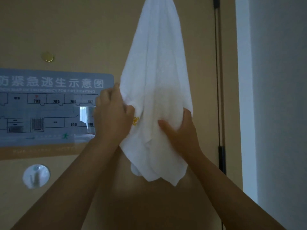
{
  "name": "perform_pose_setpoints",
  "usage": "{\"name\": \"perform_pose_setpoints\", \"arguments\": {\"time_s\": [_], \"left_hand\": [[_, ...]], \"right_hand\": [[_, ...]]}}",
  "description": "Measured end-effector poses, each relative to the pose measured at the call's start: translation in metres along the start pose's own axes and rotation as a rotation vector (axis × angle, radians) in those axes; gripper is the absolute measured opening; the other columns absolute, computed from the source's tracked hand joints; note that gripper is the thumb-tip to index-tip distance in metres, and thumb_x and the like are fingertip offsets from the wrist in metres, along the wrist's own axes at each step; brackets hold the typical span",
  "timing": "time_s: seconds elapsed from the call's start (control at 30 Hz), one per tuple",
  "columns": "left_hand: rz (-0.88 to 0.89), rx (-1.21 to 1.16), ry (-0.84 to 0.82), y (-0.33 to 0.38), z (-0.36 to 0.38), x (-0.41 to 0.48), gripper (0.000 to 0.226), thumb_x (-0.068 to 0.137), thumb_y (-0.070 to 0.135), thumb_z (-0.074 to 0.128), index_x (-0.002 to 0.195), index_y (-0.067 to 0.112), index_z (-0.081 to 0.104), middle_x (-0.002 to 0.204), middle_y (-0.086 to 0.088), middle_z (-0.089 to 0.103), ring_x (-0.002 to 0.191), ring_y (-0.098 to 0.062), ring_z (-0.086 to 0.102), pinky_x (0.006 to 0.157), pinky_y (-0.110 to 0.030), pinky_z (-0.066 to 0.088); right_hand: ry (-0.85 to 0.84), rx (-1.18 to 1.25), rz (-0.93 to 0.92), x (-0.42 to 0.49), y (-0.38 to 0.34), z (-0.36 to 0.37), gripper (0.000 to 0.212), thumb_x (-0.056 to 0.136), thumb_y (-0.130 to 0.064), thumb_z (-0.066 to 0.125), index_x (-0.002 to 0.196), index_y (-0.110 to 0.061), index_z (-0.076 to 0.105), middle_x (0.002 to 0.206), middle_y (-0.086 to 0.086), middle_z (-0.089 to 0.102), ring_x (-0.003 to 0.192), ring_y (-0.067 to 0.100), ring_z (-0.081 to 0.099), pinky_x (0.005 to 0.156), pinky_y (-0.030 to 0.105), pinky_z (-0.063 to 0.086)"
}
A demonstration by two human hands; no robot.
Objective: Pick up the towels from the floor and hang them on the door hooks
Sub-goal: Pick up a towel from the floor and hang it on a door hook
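Note:
A white towel point(157, 67) with a small yellow emblem hangs down the beige door point(83, 30) from a point at the top edge of the frame; its hook is out of view. My left hand point(113, 112) grips the towel's left edge with curled fingers. My right hand point(181, 128) holds the towel's lower right part, thumb in front and fingers wrapped behind the cloth. The towel's bottom corners dangle below both hands.
A fire escape plan sign point(49, 108) is fixed to the door at left. Below the sign sits a round silver wall hook point(36, 176). A brass peephole point(47, 56) is above the sign. A dark door edge point(218, 80) and white wall point(274, 97) lie right.

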State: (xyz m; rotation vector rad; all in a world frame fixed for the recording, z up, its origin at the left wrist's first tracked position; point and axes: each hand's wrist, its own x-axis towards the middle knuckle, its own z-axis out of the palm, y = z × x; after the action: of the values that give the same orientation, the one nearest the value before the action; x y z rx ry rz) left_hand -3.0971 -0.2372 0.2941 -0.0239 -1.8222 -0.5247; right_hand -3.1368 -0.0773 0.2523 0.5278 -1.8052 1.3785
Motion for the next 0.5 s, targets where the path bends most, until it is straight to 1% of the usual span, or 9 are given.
{"name": "perform_pose_setpoints", "arguments": {"time_s": [0.07, 0.13, 0.2, 0.23, 0.27, 0.33, 0.4, 0.43, 0.5], "left_hand": [[0.137, 0.213, 0.141, 0.001, -0.003, -0.002, 0.063, 0.08, 0.004, 0.042, 0.142, 0.01, 0.03, 0.139, -0.021, 0.041, 0.124, -0.042, 0.041, 0.099, -0.053, 0.036], [0.364, 0.335, 0.243, 0.005, 0.001, -0.004, 0.057, 0.077, 0.001, 0.034, 0.133, 0.007, 0.044, 0.13, -0.025, 0.052, 0.118, -0.045, 0.051, 0.096, -0.055, 0.042], [0.455, 0.307, 0.166, 0.009, 0.011, -0.006, 0.041, 0.079, 0.011, 0.038, 0.111, 0.003, 0.062, 0.113, -0.025, 0.063, 0.105, -0.044, 0.061, 0.088, -0.053, 0.048], [0.404, 0.296, 0.073, 0.015, 0.013, -0.009, 0.039, 0.081, 0.022, 0.04, 0.104, 0.002, 0.065, 0.11, -0.024, 0.064, 0.103, -0.043, 0.061, 0.087, -0.053, 0.048], [0.316, 0.282, -0.036, 0.019, 0.013, -0.012, 0.046, 0.083, 0.035, 0.037, 0.105, 0.003, 0.064, 0.115, -0.023, 0.062, 0.11, -0.043, 0.057, 0.091, -0.054, 0.044], [0.101, 0.217, -0.196, 0.021, 0.019, -0.017, 0.063, 0.086, 0.057, 0.03, 0.121, 0.011, 0.054, 0.141, -0.015, 0.043, 0.137, -0.038, 0.031, 0.104, -0.058, 0.027], [0.003, 0.096, -0.278, 0.021, 0.024, -0.019, 0.063, 0.087, 0.064, 0.034, 0.129, 0.019, 0.046, 0.154, -0.004, 0.022, 0.146, -0.028, 0.002, 0.111, -0.057, 0.009], [0.002, 0.066, -0.277, 0.021, 0.024, -0.02, 0.062, 0.086, 0.064, 0.036, 0.128, 0.019, 0.046, 0.155, -0.002, 0.019, 0.146, -0.026, -0.003, 0.112, -0.057, 0.005], [0.012, 0.016, -0.264, 0.021, 0.023, -0.02, 0.058, 0.087, 0.06, 0.04, 0.122, 0.015, 0.05, 0.151, -0.002, 0.029, 0.146, -0.026, 0.001, 0.113, -0.056, 0.007]], "right_hand": [[0.083, -0.119, -0.058, -0.002, 0.002, 0.0, 0.076, 0.069, -0.057, 0.069, 0.129, -0.019, 0.04, 0.124, -0.001, 0.043, 0.112, 0.013, 0.039, 0.101, 0.037, 0.038], [0.165, -0.225, -0.116, -0.001, 0.0, -0.002, 0.082, 0.063, -0.073, 0.05, 0.127, -0.021, 0.042, 0.13, 0.005, 0.036, 0.117, 0.017, 0.032, 0.103, 0.039, 0.032], [0.158, -0.19, -0.091, 0.003, -0.003, -0.003, 0.083, 0.061, -0.077, 0.039, 0.124, -0.024, 0.044, 0.137, 0.006, 0.031, 0.126, 0.024, 0.03, 0.106, 0.046, 0.033], [0.12, -0.134, -0.046, 0.005, -0.005, -0.003, 0.082, 0.06, -0.078, 0.039, 0.123, -0.025, 0.044, 0.139, 0.005, 0.03, 0.128, 0.025, 0.031, 0.106, 0.049, 0.035], [0.08, -0.078, -0.002, 0.008, -0.007, -0.003, 0.083, 0.059, -0.079, 0.042, 0.121, -0.024, 0.046, 0.138, 0.004, 0.033, 0.128, 0.026, 0.035, 0.104, 0.051, 0.038], [0.044, -0.014, 0.044, 0.012, -0.007, -0.004, 0.077, 0.062, -0.076, 0.054, 0.116, -0.021, 0.05, 0.127, 0.004, 0.045, 0.118, 0.025, 0.048, 0.097, 0.049, 0.047], [0.043, -0.003, 0.063, 0.013, -0.008, -0.004, 0.061, 0.072, -0.062, 0.062, 0.112, -0.017, 0.052, 0.116, 0.003, 0.051, 0.107, 0.022, 0.055, 0.093, 0.045, 0.05], [0.046, -0.006, 0.067, 0.013, -0.008, -0.004, 0.053, 0.075, -0.056, 0.064, 0.108, -0.017, 0.054, 0.112, 0.004, 0.054, 0.103, 0.021, 0.057, 0.091, 0.045, 0.051], [0.051, 0.002, 0.04, 0.01, -0.012, -0.005, 0.039, 0.077, -0.049, 0.066, 0.097, -0.017, 0.057, 0.102, 0.005, 0.061, 0.094, 0.021, 0.061, 0.086, 0.044, 0.053]]}}
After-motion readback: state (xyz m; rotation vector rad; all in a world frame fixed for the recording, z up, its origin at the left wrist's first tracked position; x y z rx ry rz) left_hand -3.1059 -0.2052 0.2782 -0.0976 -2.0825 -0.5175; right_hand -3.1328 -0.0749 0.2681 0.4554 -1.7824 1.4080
